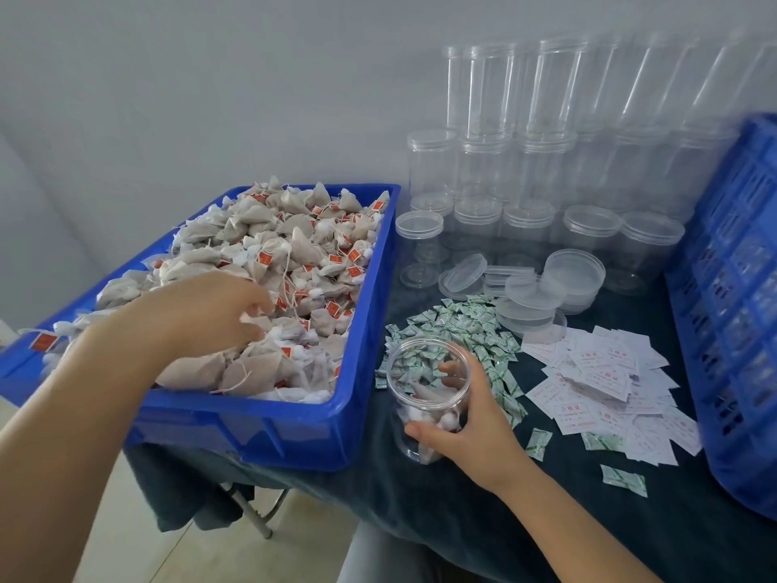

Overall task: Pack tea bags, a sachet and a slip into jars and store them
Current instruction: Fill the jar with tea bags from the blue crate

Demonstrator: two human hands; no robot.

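Tea bags (294, 254) are lying heaped in a blue tray (357, 397) at the left of the table (483, 511), which is wearing a dark cloth. The left hand (210, 313) is reaching into the heap, fingers curling round a few bags. The right hand (466, 418) is gripping an open clear jar (424, 397) just beside the tray, thumb and fingers wrapping its wall; a few tea bags are already sitting inside. Green-and-white sachets (462, 326) are lying scattered behind and beside the jar, and white slips (601, 385) printed in red are spreading out to their right. Loose lids (542, 288) are sitting behind them, with empty capped jars (525, 170) stacking up against the wall. A blue crate (740, 313) is standing at the far right.
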